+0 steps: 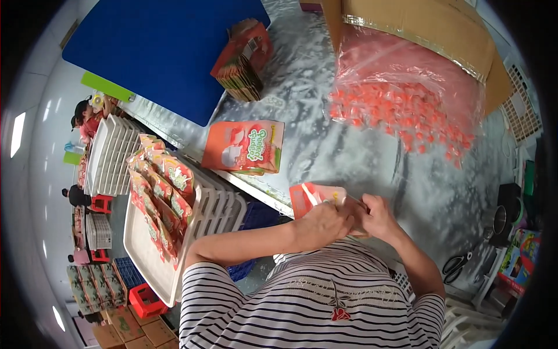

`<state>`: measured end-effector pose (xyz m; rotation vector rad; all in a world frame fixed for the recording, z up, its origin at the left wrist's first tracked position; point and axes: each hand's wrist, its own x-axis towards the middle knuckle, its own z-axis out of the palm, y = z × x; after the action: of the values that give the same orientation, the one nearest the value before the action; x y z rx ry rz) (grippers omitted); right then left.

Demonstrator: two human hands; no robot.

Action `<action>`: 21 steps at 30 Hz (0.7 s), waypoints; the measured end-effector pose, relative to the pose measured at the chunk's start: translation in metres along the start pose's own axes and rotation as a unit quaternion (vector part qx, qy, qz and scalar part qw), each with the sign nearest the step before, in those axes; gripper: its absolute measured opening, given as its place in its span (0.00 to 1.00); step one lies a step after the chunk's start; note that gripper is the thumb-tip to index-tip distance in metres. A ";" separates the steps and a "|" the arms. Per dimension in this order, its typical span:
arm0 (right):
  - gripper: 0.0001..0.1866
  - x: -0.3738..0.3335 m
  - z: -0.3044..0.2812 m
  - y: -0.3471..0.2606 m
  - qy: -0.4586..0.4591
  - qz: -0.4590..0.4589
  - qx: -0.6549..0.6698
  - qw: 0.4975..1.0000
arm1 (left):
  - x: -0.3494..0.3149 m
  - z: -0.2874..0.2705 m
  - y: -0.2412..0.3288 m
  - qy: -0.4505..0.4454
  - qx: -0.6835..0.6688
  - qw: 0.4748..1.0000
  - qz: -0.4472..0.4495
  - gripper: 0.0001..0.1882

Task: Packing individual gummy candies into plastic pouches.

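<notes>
Close in front of my body, at the table's near edge, I hold a red and orange pouch (303, 199). My left hand (325, 223) is closed on it with bent fingers, and my right hand (378, 218) pinches its other end. The fingers hide much of this pouch, so I cannot tell whether its mouth is open. Farther off and to the left, a few flat pouches (243, 146) of the same kind lie stacked on the grey marbled table (354, 160). Beyond them, a thick bundle of pouches (243, 61) stands partly on a blue mat (157, 46).
At the far right, a cardboard box (418, 26) spills a clear plastic bag (407, 107) of small red wrapped pieces. Filled pouches (160, 203) lie on stacked white trays (139, 250) left of the table. Scissors (456, 267) lie at right. People (87, 119) sit in the left background.
</notes>
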<state>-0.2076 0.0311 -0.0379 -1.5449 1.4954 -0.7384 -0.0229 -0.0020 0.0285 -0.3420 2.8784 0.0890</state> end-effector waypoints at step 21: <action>0.29 0.145 -0.120 0.080 0.250 -0.061 -0.364 0.895 | -0.023 -0.027 -0.023 0.195 -0.133 0.960 -0.151 0.08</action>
<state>-0.3339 -0.1259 -0.0711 -2.1176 2.2502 -0.7187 -0.0023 -0.0215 0.0594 -0.9412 3.1559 0.3970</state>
